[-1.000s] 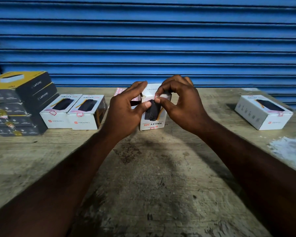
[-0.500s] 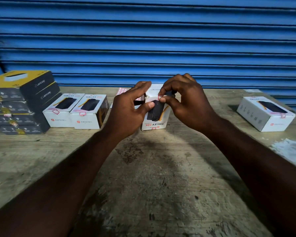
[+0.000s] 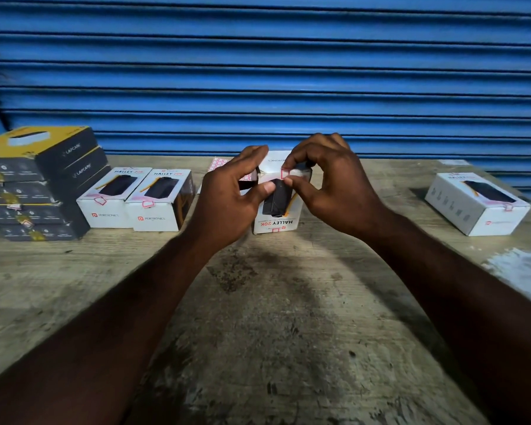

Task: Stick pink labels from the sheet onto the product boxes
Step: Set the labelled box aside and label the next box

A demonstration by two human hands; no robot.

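Observation:
A white product box (image 3: 276, 223) printed HALLEY 20K stands on the wooden table (image 3: 258, 302) in the middle, its print upside down to me. Above its far end my right hand (image 3: 334, 185) pinches a small pink label (image 3: 285, 173) between thumb and forefinger. My left hand (image 3: 233, 197) is just left of the box and holds the sheet of pink labels (image 3: 219, 162) between thumb and fingers; the hand hides most of the sheet. The two hands are slightly apart.
Two white boxes (image 3: 105, 207) (image 3: 157, 213) with pink labels stand side by side at the left, beside a stack of black and yellow boxes (image 3: 28, 185). Another labelled white box (image 3: 475, 207) sits at the far right. A blue shutter (image 3: 258, 72) closes the back.
The thumbs touched a second ago; my right hand has since drawn the pink label away from my left thumb, and a small gap has opened between the hands.

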